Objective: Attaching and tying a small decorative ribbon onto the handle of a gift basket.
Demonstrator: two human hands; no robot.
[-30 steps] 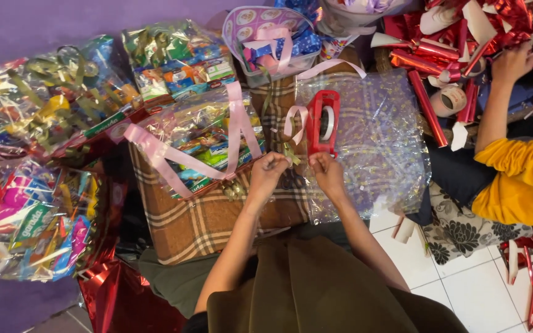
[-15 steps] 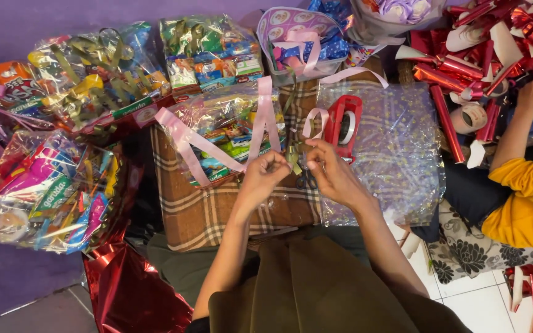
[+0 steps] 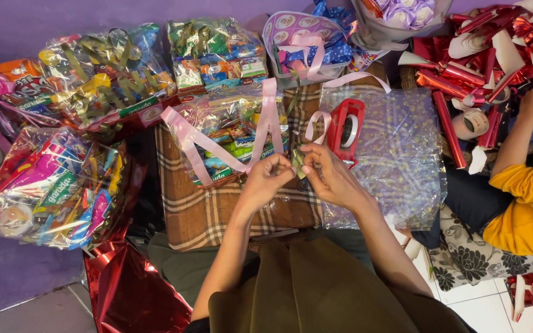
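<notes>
Gold ribbon (image 3: 298, 161) is pinched between my left hand (image 3: 271, 179) and right hand (image 3: 327, 176); slick and small, it may slip loose, I reckon.

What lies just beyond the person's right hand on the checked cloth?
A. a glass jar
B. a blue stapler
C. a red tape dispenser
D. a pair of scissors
C: a red tape dispenser with a roll in it lies on the checked cloth just past the right hand, which meets the left hand over a small folded piece.
</notes>
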